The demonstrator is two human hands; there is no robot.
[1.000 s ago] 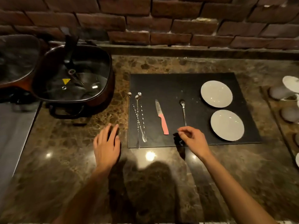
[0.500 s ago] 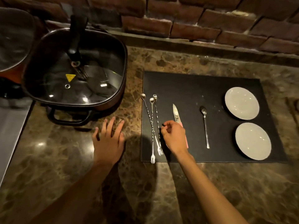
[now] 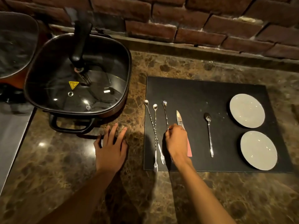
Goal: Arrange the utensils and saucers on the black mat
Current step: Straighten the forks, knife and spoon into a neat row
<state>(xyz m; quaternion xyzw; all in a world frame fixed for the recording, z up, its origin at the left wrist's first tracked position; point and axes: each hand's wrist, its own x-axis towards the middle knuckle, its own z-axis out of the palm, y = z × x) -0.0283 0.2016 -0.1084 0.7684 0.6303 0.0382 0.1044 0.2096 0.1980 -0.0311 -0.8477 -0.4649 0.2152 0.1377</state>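
A black mat (image 3: 202,94) lies on the marble counter. On its left part lie three long twisted bar spoons with fork ends. Two of them (image 3: 153,126) cross near the mat's left edge. My right hand (image 3: 176,141) pinches the shaft of the third twisted spoon (image 3: 165,113), which stands apart to the right of the pair. A pink-handled knife (image 3: 180,120) lies just right of my hand, its handle partly hidden. A small spoon (image 3: 209,131) lies mid-mat. Two white saucers (image 3: 247,110) (image 3: 258,150) sit on the right. My left hand (image 3: 110,147) rests flat on the counter.
A square dark pan with a glass lid (image 3: 77,81) stands left of the mat, its handle (image 3: 71,128) near my left hand. Another lidded pan (image 3: 14,46) sits at the far left. A brick wall (image 3: 178,21) runs along the back.
My right hand moved left from the small spoon to the twisted spoons, took hold of one and shifted it right, away from the other two. The camera moved closer.
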